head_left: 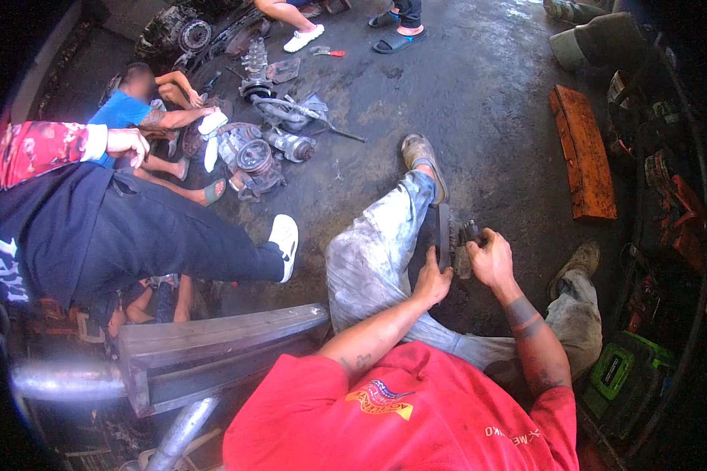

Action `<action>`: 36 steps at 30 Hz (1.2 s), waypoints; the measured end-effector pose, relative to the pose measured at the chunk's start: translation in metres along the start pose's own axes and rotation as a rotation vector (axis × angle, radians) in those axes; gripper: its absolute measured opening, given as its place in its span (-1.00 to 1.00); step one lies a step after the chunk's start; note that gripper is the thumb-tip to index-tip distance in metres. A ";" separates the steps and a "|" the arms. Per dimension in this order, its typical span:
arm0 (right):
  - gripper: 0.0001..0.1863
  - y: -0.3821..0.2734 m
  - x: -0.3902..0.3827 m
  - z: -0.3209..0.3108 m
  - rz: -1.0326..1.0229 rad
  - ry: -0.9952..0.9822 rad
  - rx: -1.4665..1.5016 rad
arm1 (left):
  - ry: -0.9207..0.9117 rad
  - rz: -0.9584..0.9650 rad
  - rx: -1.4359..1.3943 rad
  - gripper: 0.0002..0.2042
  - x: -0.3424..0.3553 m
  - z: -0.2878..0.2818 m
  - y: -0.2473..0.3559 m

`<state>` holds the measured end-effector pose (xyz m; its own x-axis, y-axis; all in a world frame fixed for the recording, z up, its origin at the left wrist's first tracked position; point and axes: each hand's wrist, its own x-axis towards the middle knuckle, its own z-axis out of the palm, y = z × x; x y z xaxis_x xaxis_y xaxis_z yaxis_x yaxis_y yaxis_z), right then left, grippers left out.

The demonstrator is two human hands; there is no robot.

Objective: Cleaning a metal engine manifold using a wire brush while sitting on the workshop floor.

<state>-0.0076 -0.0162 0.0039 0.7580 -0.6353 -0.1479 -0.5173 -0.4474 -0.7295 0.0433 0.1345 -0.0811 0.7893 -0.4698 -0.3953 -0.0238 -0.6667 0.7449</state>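
Observation:
My left hand (433, 279) is closed on the near end of a long, dark, flat bar (444, 229), which points away from me past my left shoe. Just to its right, my right hand (491, 257) is closed, its thumb and fingers pressed on a small dark piece (470, 231) whose kind I cannot make out. Between the two hands lies a narrow greyish, rough-surfaced block (461, 263), low near the floor. My fingers hide part of it, and I cannot tell whether it touches the bar.
Greasy engine parts (253, 157) lie on the floor ahead left, beside a crouching person in blue (122, 110). Another person's dark-trousered leg (188, 220) reaches in from the left. An orange block (581, 153) lies right; a green case (624, 373) is near right; a metal beam (228, 330) is near left.

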 end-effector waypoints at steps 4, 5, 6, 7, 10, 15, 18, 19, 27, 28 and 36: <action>-0.57 0.004 -0.001 0.004 -0.021 0.018 -0.008 | -0.007 -0.008 -0.002 -0.31 -0.002 -0.001 0.002; -0.58 0.004 -0.002 0.006 -0.029 0.046 -0.015 | -0.005 -0.006 0.001 -0.31 -0.001 -0.001 0.002; -0.58 0.004 -0.001 0.005 -0.030 0.046 -0.015 | -0.003 -0.003 0.004 -0.31 -0.001 -0.001 0.002; -0.59 0.003 0.000 0.003 -0.024 0.012 -0.008 | -0.002 -0.002 0.004 -0.31 -0.001 -0.002 0.002; -0.60 0.004 0.000 0.003 -0.021 -0.012 -0.007 | -0.025 -0.041 0.006 -0.31 -0.001 -0.002 0.004; -0.61 0.004 0.000 0.003 -0.018 -0.006 -0.009 | 0.024 0.042 0.011 -0.28 -0.001 0.000 0.000; -0.60 0.007 0.001 0.006 -0.033 0.017 -0.015 | 0.016 0.032 0.014 -0.28 -0.002 0.000 0.001; -0.61 0.009 0.002 0.006 -0.022 0.016 -0.011 | 0.018 0.032 0.013 -0.28 -0.001 0.000 0.000; -0.52 0.003 0.019 -0.009 0.130 -0.070 0.049 | 0.012 -0.044 -0.047 -0.36 -0.001 -0.002 0.010; -0.49 0.009 0.022 -0.008 0.148 -0.061 0.036 | 0.017 -0.045 -0.047 -0.36 -0.001 -0.003 0.011; -0.57 0.034 0.030 -0.013 0.290 0.017 0.147 | -0.102 0.143 -0.024 -0.43 -0.022 -0.014 0.044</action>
<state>-0.0078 -0.0585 -0.0161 0.5803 -0.7339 -0.3531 -0.6464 -0.1514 -0.7478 0.0333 0.1235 -0.0321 0.7127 -0.6157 -0.3361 -0.1158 -0.5758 0.8093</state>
